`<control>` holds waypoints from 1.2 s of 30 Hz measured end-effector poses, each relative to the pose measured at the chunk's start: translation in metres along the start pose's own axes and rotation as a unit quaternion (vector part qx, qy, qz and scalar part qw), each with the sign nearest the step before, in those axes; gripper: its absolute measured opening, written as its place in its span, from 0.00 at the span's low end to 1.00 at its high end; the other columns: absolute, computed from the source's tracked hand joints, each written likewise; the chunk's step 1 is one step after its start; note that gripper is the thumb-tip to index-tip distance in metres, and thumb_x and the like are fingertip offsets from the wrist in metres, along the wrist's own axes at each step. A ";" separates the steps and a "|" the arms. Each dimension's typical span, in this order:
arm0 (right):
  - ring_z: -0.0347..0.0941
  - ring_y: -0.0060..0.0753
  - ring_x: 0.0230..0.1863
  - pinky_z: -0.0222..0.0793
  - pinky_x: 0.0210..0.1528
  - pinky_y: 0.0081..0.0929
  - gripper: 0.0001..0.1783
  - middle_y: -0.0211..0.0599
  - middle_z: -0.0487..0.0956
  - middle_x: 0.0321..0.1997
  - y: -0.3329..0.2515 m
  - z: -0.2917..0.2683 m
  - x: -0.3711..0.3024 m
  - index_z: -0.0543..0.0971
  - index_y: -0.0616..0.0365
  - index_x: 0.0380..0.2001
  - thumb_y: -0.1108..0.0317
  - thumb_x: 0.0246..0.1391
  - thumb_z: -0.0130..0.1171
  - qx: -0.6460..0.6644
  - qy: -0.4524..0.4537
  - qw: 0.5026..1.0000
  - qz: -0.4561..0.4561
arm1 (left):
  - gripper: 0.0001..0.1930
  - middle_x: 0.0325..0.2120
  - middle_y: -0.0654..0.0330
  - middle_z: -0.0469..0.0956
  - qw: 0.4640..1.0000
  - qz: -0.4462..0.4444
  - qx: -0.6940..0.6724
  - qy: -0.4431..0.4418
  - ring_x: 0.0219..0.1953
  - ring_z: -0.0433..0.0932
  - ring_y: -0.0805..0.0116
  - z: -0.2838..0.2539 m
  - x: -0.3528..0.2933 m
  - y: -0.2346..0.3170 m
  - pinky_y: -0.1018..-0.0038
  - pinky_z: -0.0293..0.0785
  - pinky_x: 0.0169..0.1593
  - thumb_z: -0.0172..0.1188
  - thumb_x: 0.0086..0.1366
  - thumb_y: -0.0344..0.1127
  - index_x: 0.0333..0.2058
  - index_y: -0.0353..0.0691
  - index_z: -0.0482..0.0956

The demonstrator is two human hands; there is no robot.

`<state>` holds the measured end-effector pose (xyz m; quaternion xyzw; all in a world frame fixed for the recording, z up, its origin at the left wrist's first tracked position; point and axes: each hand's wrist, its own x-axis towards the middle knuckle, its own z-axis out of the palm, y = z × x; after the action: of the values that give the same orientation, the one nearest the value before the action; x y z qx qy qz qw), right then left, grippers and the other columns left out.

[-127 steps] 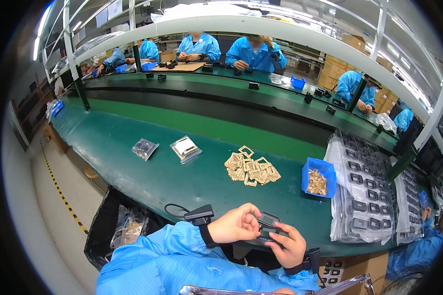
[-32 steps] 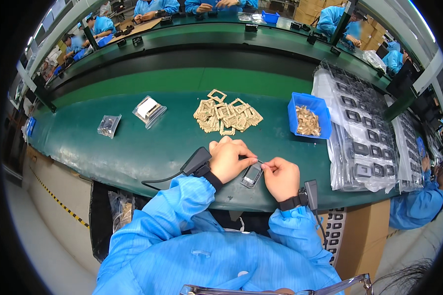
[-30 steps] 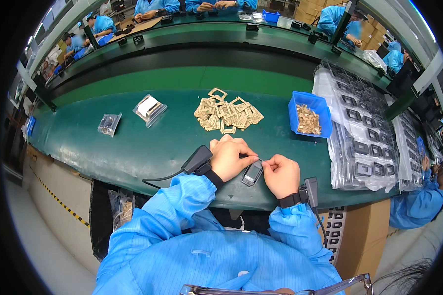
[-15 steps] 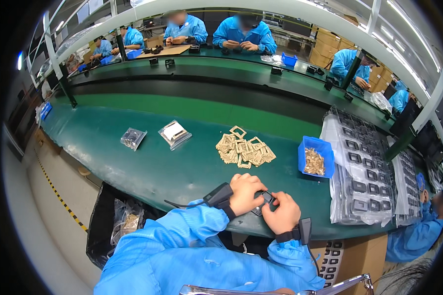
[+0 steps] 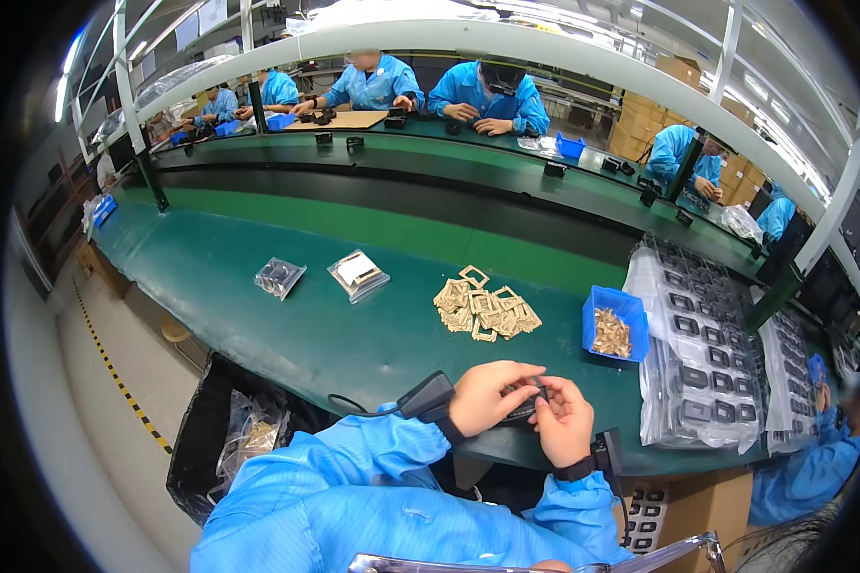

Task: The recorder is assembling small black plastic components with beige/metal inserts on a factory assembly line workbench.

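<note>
The clear rim of a pair of glasses (image 5: 669,550) crosses the lower edge, with the person's blue sleeves (image 5: 354,468) beyond it. Below the table at the left is a black-lined bin (image 5: 185,477) with crumpled clear plastic in it; at the right, a cardboard box (image 5: 702,506) has dark frames showing inside.

Just past the table's near edge, a small dark piece (image 5: 522,412) is between the two hands, partly hidden by fingers. The right hand (image 5: 569,426) is clamped on it, thumb and fingertips pinched at its right end. The left hand (image 5: 485,401) curves over the other side, its thumb and fingers near the right fingertips; whether it grips the piece cannot be told.

Farther in on the green table (image 5: 382,334), a blue bin (image 5: 631,302) holds small tan pieces, just beside a stack of clear trays (image 5: 654,401) with dark frames. Left of the bin is a loose pile of tan frames (image 5: 485,310), and well left of that two clear bags lie near each other, one with a white slip (image 5: 358,269), one with dark contents (image 5: 279,277).

Beyond the green strip, co-workers (image 5: 492,100) in blue sit at another table.
</note>
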<state>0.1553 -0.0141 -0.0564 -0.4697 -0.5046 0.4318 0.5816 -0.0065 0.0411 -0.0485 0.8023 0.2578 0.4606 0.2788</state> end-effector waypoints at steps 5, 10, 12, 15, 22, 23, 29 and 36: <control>0.78 0.22 0.28 0.76 0.29 0.16 0.09 0.37 0.78 0.37 -0.027 -0.003 -0.002 0.72 0.64 0.46 0.81 0.62 0.52 0.049 0.015 0.998 -0.039 | 0.10 0.34 0.58 0.81 0.984 -0.148 -0.101 -0.014 0.36 0.80 0.71 -0.019 0.009 0.017 0.76 0.76 0.38 0.65 0.65 0.33 0.43 0.37 0.86; 0.80 0.26 0.27 0.75 0.26 0.16 0.06 0.38 0.80 0.33 -0.028 0.002 -0.015 0.71 0.63 0.40 0.73 0.65 0.55 0.070 0.021 0.997 0.001 | 0.09 0.35 0.59 0.80 0.937 -0.238 -0.243 -0.074 0.33 0.79 0.77 -0.029 0.007 0.033 0.80 0.75 0.35 0.62 0.67 0.32 0.43 0.36 0.85; 0.80 0.25 0.25 0.73 0.24 0.14 0.05 0.39 0.81 0.32 -0.024 0.003 -0.022 0.70 0.62 0.40 0.73 0.65 0.55 0.065 0.031 0.997 0.010 | 0.10 0.36 0.60 0.79 0.949 -0.202 -0.231 -0.075 0.33 0.78 0.77 -0.026 -0.001 0.031 0.80 0.76 0.35 0.62 0.67 0.30 0.44 0.36 0.85; 0.81 0.26 0.27 0.74 0.25 0.14 0.05 0.41 0.81 0.33 -0.022 0.002 -0.032 0.69 0.63 0.41 0.77 0.64 0.53 0.071 0.015 0.997 0.029 | 0.10 0.37 0.60 0.80 0.956 -0.191 -0.205 -0.087 0.36 0.80 0.74 -0.023 -0.014 0.027 0.79 0.77 0.37 0.63 0.65 0.28 0.44 0.37 0.85; 0.81 0.25 0.27 0.73 0.24 0.15 0.06 0.42 0.82 0.34 0.005 -0.008 -0.036 0.68 0.62 0.41 0.79 0.63 0.53 0.040 0.026 0.997 0.067 | 0.14 0.42 0.54 0.80 0.990 -0.130 -0.020 -0.045 0.43 0.80 0.58 -0.022 -0.034 0.024 0.69 0.77 0.45 0.63 0.64 0.36 0.46 0.40 0.82; 0.80 0.24 0.26 0.72 0.22 0.15 0.06 0.43 0.82 0.33 0.010 -0.015 -0.033 0.68 0.61 0.41 0.78 0.63 0.53 0.018 0.043 0.996 0.076 | 0.15 0.45 0.54 0.78 0.993 -0.067 0.084 -0.043 0.46 0.79 0.57 -0.026 -0.038 0.015 0.67 0.77 0.48 0.63 0.64 0.37 0.48 0.40 0.81; 0.79 0.36 0.30 0.74 0.30 0.29 0.08 0.39 0.81 0.33 0.013 -0.054 -0.015 0.77 0.59 0.36 0.72 0.54 0.64 -0.301 0.038 0.952 -0.041 | 0.18 0.50 0.49 0.75 0.951 -0.013 0.307 -0.028 0.52 0.74 0.50 -0.083 -0.078 -0.028 0.61 0.74 0.53 0.67 0.58 0.38 0.46 0.37 0.79; 0.76 0.28 0.38 0.73 0.32 0.16 0.24 0.42 0.74 0.48 -0.088 -0.057 -0.016 0.75 0.58 0.49 0.62 0.49 0.67 -0.236 0.124 0.887 -0.377 | 0.14 0.44 0.53 0.78 0.948 -0.062 0.313 0.016 0.46 0.77 0.54 -0.086 -0.084 -0.016 0.63 0.75 0.49 0.66 0.56 0.35 0.39 0.37 0.80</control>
<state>0.2125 -0.0529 0.0245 -0.4176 -0.6541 -0.0134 0.6305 -0.1220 0.0136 -0.0736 0.8239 0.4429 0.3515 0.0381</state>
